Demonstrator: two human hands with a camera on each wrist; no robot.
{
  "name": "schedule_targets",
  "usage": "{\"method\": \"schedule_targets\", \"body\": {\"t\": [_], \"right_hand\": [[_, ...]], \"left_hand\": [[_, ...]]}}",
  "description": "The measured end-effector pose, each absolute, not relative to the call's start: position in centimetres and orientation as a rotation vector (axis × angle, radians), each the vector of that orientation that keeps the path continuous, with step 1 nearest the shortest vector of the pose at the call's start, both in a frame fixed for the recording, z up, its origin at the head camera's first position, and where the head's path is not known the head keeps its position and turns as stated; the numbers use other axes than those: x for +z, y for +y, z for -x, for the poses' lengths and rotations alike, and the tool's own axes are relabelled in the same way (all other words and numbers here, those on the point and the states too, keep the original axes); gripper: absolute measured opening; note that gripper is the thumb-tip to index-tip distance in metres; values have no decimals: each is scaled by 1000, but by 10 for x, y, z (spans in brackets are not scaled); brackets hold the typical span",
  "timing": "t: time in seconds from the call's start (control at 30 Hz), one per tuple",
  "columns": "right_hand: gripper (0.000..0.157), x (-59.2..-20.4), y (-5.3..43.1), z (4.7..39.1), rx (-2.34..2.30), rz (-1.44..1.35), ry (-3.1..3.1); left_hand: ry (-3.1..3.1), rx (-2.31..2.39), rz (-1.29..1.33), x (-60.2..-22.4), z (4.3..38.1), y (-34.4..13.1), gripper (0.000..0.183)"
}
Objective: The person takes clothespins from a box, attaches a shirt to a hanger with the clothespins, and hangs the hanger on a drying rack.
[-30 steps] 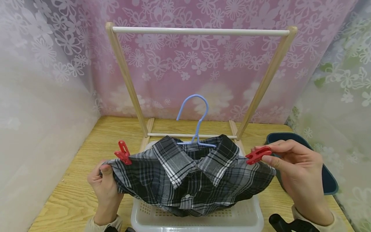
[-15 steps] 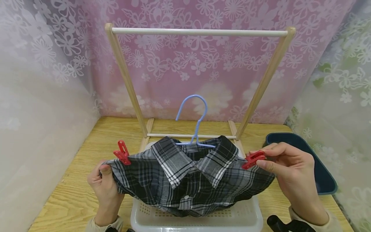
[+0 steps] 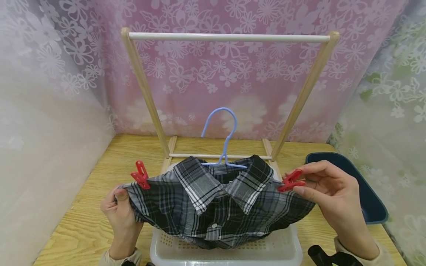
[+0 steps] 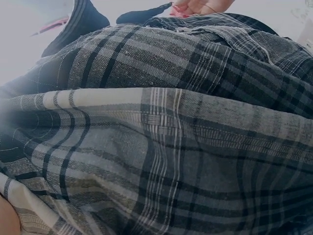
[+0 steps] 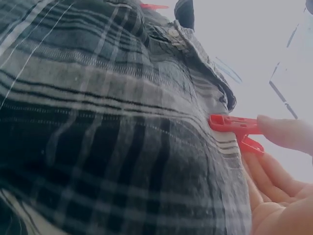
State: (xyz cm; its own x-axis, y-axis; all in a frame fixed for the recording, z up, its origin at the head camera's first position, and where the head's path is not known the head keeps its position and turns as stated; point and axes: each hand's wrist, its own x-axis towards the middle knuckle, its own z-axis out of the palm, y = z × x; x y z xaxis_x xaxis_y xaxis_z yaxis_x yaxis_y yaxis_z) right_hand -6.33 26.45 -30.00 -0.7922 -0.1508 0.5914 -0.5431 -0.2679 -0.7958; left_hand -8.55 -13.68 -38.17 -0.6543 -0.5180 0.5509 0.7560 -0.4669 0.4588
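A black, grey and white plaid shirt hangs spread on a light blue hanger, whose hook rises out of the collar. At its sleeve end my left hand grips the cloth, thumb on top. A red clothespin clips the left shoulder, just inward of that hand. On the right shoulder sits another red clothespin, its handles spread apart. Thumb and forefinger of my right hand hold it at the handles. From the right wrist, its jaw end shows right at the shoulder fabric.
Beneath the shirt stands a white perforated basket. Behind it rises a wooden rack with a white top bar. A dark blue bin stands to the right on the wooden table. Floral curtains enclose three sides.
The right clothespin has shifted slightly left towards the collar with my right hand. Its handles, pressed together before, now stand apart. My left hand stays on the sleeve.
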Motion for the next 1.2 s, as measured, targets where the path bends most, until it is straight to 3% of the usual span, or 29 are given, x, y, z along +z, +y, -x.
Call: {"method": "schedule_targets", "body": {"t": [0.4, 0.63, 0.93, 1.2], "right_hand": [[43, -300, 270, 59, 1993, -806, -1917], [36, -296, 271, 57, 1827, -706, -2023], [26, -298, 270, 59, 1879, -730, -1925], [29, -301, 271, 59, 1951, -726, -1890]], "left_hand": [[-898, -2130, 406, -383, 86, -136, 45], [-875, -2152, 385, -384, 84, -136, 44], [-889, -2144, 411, -382, 86, -135, 49], [-890, -2147, 408, -381, 85, -135, 48]]}}
